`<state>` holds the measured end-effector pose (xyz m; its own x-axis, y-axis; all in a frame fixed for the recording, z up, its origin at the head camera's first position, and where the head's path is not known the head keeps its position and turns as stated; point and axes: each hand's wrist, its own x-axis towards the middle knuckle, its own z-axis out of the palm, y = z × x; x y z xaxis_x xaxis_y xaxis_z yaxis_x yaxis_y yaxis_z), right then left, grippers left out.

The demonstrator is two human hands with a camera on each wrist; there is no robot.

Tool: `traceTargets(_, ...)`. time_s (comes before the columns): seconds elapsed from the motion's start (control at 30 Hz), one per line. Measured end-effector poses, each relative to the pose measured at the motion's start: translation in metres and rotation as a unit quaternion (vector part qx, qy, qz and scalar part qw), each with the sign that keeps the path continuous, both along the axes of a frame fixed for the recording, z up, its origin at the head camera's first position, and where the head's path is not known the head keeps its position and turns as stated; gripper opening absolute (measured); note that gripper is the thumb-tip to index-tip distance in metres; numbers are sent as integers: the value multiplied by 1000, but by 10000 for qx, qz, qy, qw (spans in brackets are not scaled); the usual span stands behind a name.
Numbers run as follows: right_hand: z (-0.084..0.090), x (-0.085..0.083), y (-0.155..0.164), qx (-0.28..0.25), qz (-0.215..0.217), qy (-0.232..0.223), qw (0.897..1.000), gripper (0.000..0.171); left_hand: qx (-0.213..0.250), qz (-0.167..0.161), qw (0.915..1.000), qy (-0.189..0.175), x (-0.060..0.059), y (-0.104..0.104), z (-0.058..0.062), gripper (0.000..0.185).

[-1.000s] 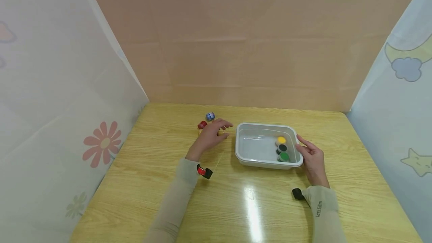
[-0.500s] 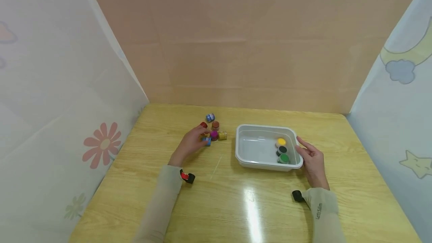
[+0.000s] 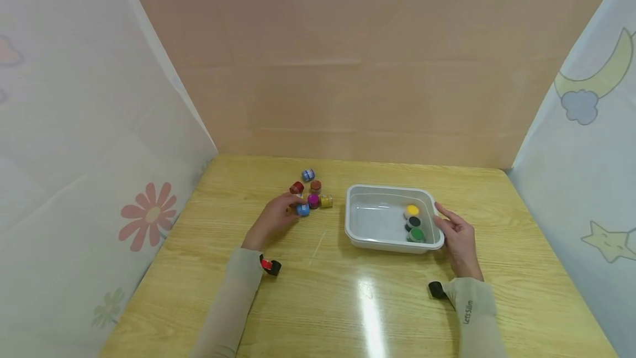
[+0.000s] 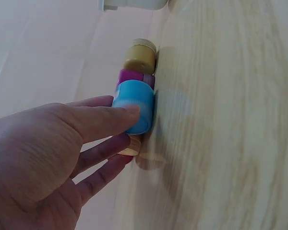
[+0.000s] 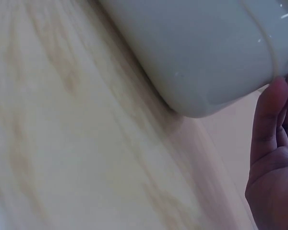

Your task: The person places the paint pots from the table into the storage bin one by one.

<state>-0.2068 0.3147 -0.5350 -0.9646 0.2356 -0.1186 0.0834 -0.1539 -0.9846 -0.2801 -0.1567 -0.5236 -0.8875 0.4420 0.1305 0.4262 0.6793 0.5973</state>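
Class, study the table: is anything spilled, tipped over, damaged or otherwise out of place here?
Nothing stands out. Three small jars sit upright in the white tray, the others stand clustered on the table, and the left hand touches the blue-lidded jar. No spill shows.

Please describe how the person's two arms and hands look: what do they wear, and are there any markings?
Both arms wear long, close-fitting beige sleeves. The left sleeve ends at a small red and black wrist device. The right sleeve carries small dark lettering and ends at a black wrist device. The left hand and right hand are bare, without gloves.
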Motion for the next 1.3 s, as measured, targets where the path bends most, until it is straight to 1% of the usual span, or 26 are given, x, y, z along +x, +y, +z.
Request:
traceTargets(0.1, 0, 1, 0, -26, 10, 1, 10000, 45, 107, 60, 9999, -54, 2, 1, -1, 38)
traceTargets(0.23, 0, 1, 0, 9, 5, -37, 10000, 46, 140, 192, 9997, -100, 3, 3, -5, 38)
traceTargets(0.43, 0, 1, 0, 27, 32, -93, 9999, 49, 182, 411, 9983, -380, 6, 9, -9, 35)
traceTargets(0.5, 0, 1, 0, 30, 47, -109, 9999, 50, 121, 456, 9980, -424, 6, 10, -9, 34)
traceTargets(0.63, 1, 1, -1, 36, 48, -145, 9999, 51, 83, 450, 9981, -403, 6, 10, -9, 33)
traceTargets(0.9, 2, 0, -1, 63, 37, -123, 9999, 52, 245, 329, 9984, -376, 9, 9, -2, 32)
traceTargets(1.13, 2, 0, 0, 27, 44, -14, 10000, 50, 474, 297, 9969, -548, 9, 10, 2, 31)
traceTargets(1.3, 2, 1, 0, 7, 35, -12, 10000, 49, 571, 264, 9963, -577, 10, 11, 6, 34)
